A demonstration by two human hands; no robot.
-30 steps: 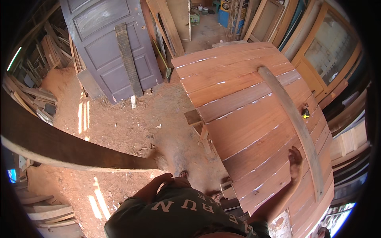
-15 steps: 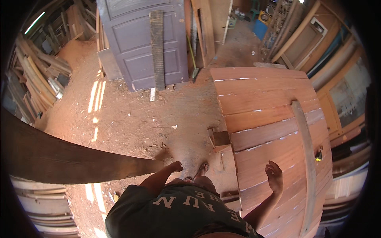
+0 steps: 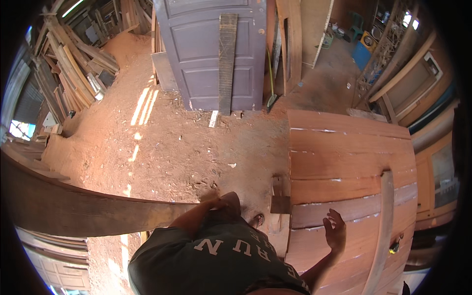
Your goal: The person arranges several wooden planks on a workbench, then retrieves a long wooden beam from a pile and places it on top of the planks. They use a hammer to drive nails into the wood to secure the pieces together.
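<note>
At the near end of a wide dark board [image 3: 98, 209], which reaches in from the left rim, my left hand [image 3: 211, 202] is beside my bent knee. Its fingers are dim and mostly hidden, so whether it touches the board is unclear. My right hand [image 3: 335, 230] is raised over a large panel of reddish planks [image 3: 339, 169] with pale streaks along the joints. Its fingers are apart and slightly bent, holding nothing. A narrow wooden batten [image 3: 386, 221] lies across the panel, to the right of this hand. Beyond it is a small black and yellow tool [image 3: 395, 244].
A purple-grey panelled door [image 3: 199, 64] stands upright ahead, with a dark strip of wood [image 3: 227, 64] against it. Stacked timber [image 3: 66, 73] leans at the far left. Shavings litter the dirt floor [image 3: 172, 147]. A small wooden block [image 3: 280, 204] juts out beside the panel's left edge.
The view has shifted, so the door and panel appear farther right and lower. My knee has come forward beside my left hand. My right hand stays raised over the panel, fingers apart.
</note>
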